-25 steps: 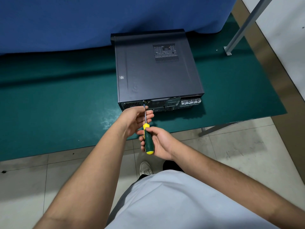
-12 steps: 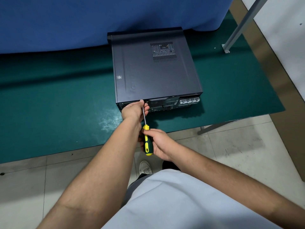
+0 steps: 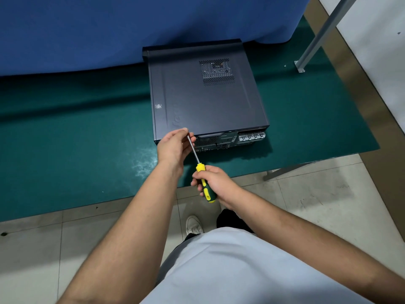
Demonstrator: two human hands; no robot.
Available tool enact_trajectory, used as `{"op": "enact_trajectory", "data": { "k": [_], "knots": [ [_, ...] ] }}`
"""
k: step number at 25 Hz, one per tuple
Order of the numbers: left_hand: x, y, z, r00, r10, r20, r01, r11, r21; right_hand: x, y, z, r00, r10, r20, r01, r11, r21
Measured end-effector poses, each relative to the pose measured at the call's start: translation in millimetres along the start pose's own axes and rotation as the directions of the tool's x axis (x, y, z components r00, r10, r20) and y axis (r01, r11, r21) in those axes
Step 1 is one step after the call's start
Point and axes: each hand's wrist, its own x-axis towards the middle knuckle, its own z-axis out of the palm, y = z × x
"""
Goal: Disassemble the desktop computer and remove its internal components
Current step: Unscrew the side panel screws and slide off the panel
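Computer (image 3: 206, 95) cover not yet off. Right hand (image 3: 215, 183) grips screwdriver (image 3: 202, 178); left hand (image 3: 174, 145) fingers pinch its shaft at rear panel.

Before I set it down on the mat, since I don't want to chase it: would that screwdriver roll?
Probably somewhat. The screwdriver has a rounded handle and a thin round shaft, so it could roll on the flat green mat. It looks stiff and light, held easily by the right hand.

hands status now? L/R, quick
Left hand: fingers pinch the screwdriver shaft near its tip, at the computer case.
Right hand: grips the screwdriver handle.
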Motion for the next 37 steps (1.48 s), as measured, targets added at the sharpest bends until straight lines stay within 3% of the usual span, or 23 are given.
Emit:
{"op": "enact_trajectory", "data": {
  "k": [3,5,9,14,26,31,34,37],
  "knots": [
    [0.0,9.4,3.0,0.994,0.099,0.050,-0.099,0.995,-0.003,6.7,-28.1,-19.7,0.994,-0.085,-0.075,0.080,0.994,-0.074],
    [2.5,11.1,4.4,0.978,0.193,0.084,-0.202,0.973,0.113,12.7,-52.9,-30.5,0.982,-0.154,-0.112,0.151,0.988,-0.036],
    [6.2,1.6,16.2,0.879,0.408,0.248,-0.477,0.744,0.468,27.4,-101.9,-51.5,0.953,-0.245,-0.179,0.249,0.969,-0.005],
    [14.8,-10.4,34.8,0.788,0.469,0.398,-0.614,0.552,0.565,36.2,-118.4,-75.5,0.971,-0.217,-0.102,0.207,0.973,-0.107],
    [80.0,-1.6,129.9,0.629,0.382,0.677,-0.762,0.130,0.635,82.0,-175.1,-167.8,0.977,-0.183,-0.110,0.161,0.969,-0.185],
    [134.9,14.1,191.6,0.560,0.234,0.795,-0.773,-0.197,0.603,129.1,-233.2,-261.2,0.915,-0.235,-0.327,0.172,0.963,-0.209],
    [175.9,16.8,241.4,0.595,0.136,0.792,-0.736,-0.303,0.605,166.0,-254.6,-328.2,0.843,-0.207,-0.496,0.090,0.964,-0.250],
    [213.6,22.4,280.5,0.627,0.144,0.766,-0.674,-0.393,0.625,206.8,-268.7,-378.3,0.755,-0.164,-0.635,0.006,0.970,-0.243]
  ]
}}
